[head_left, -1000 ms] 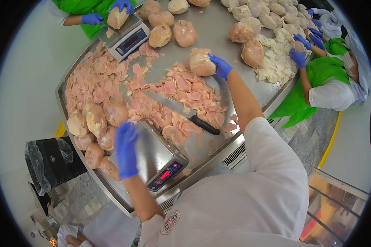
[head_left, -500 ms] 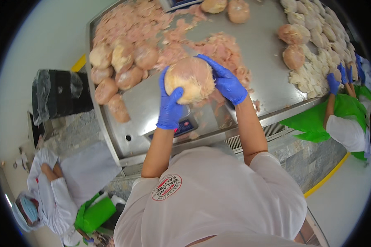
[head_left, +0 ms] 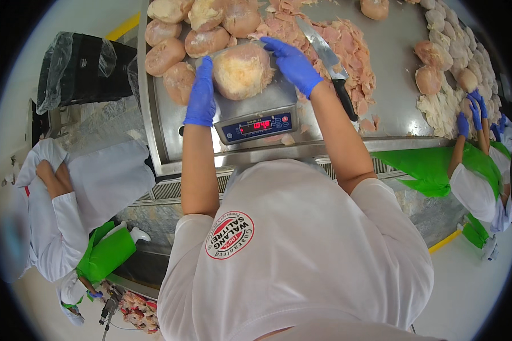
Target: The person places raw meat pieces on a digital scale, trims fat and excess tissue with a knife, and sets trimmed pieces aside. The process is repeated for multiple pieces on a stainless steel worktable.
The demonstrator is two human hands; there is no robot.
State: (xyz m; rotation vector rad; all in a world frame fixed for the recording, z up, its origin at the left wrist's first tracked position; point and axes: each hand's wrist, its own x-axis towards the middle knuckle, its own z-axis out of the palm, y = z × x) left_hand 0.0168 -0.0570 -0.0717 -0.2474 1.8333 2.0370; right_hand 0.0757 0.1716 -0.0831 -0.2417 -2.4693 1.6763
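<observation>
We noted both blue-gloved hands cupped around a bagged lump of meat, which sat on the digital scale at the near edge of the steel surface. The left hand pressed flat on its left side; the right hand gripped its far right side. A black-handled knife lay just right of the scale, on sliced meat. More bagged lumps sat far left.

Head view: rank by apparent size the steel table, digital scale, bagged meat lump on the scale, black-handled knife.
1. Stainless steel table
2. Grey digital scale
3. Bagged pale meat lump, held between both blue-gloved hands
4. Black-handled knife: longer than the lump but much thinner, so ranks 3 and 4 are close.
</observation>
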